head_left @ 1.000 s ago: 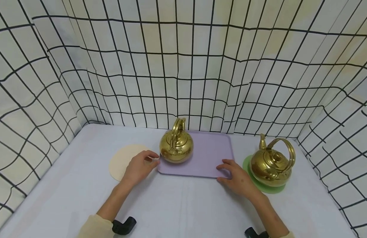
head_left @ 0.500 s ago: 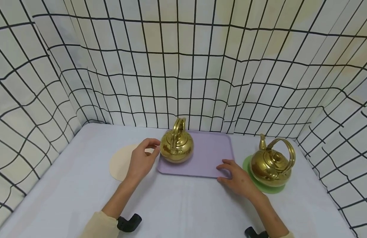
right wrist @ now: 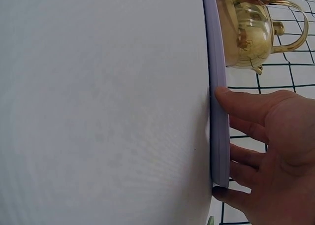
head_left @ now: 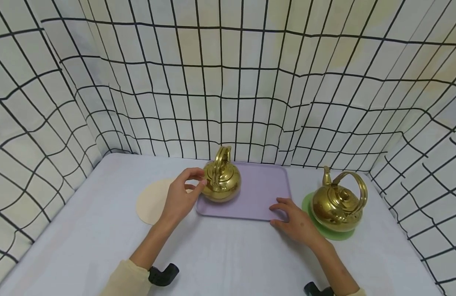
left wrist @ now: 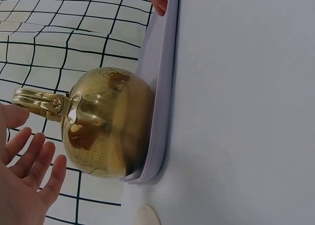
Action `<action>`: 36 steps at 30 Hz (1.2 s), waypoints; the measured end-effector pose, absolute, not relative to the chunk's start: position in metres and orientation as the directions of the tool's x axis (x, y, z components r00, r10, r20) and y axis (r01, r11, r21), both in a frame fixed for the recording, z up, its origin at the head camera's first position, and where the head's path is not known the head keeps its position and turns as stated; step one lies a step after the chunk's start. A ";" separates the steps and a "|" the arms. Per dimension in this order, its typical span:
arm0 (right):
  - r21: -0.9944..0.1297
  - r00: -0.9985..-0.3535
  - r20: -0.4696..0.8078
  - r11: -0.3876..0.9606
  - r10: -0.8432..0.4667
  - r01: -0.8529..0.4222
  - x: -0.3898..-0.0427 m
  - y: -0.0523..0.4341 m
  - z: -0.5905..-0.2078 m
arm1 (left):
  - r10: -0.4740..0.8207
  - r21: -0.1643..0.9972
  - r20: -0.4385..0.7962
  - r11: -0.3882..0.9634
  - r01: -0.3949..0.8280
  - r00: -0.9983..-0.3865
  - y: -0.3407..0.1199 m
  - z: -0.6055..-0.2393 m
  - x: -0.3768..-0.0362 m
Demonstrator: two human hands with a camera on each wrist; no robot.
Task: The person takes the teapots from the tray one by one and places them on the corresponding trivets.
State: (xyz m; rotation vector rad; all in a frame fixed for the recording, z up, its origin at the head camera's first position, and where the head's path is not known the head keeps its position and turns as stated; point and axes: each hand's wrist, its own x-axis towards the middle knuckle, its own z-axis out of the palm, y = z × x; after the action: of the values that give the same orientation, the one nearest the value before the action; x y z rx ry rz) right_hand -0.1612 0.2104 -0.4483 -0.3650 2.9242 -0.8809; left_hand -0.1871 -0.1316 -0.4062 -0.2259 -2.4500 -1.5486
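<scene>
A brass kettle [head_left: 221, 183] stands upright on the left part of a lilac tray [head_left: 263, 189]. My left hand [head_left: 180, 197] is at the kettle's left side, thumb and fingers apart; in the left wrist view the spread fingers [left wrist: 37, 158] are beside the kettle's body, below its handle [left wrist: 37, 101]. My right hand [head_left: 299, 225] holds the tray's front right corner. In the right wrist view its thumb [right wrist: 241, 101] lies on the front rim and the other fingers reach over the tray and its corner.
Another brass kettle [head_left: 337, 207] stands on a green round mat [head_left: 337, 235] to the right. A cream round mat [head_left: 150, 203] lies left of the tray, partly behind my left hand. A black-gridded white cloth [head_left: 250, 82] walls the white table [head_left: 228, 255] at the back and sides.
My left hand has moved up and right from the tray's left edge to the kettle's side. The right hand, the tray and both kettles keep their places.
</scene>
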 end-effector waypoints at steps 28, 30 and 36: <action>-0.573 -0.969 -0.017 0.797 -0.246 -0.192 -0.160 0.212 -0.450 | 0.056 0.907 0.326 0.264 0.329 -0.944 -0.120 -0.399 -0.191; -0.578 -0.968 -0.018 0.793 -0.249 -0.193 -0.160 0.212 -0.450 | 0.057 0.909 0.322 0.259 0.326 -0.945 -0.119 -0.399 -0.192; -0.582 -0.967 -0.015 0.789 -0.253 -0.198 -0.160 0.212 -0.450 | 0.055 0.918 0.309 0.244 0.312 -0.950 -0.117 -0.400 -0.192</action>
State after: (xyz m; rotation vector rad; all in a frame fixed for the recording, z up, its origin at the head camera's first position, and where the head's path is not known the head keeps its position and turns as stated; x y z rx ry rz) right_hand -0.1599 0.2122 -0.4498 -0.3641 2.8841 -0.9223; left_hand -0.1915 -0.1171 -0.4004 -0.3457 -2.3007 -1.7773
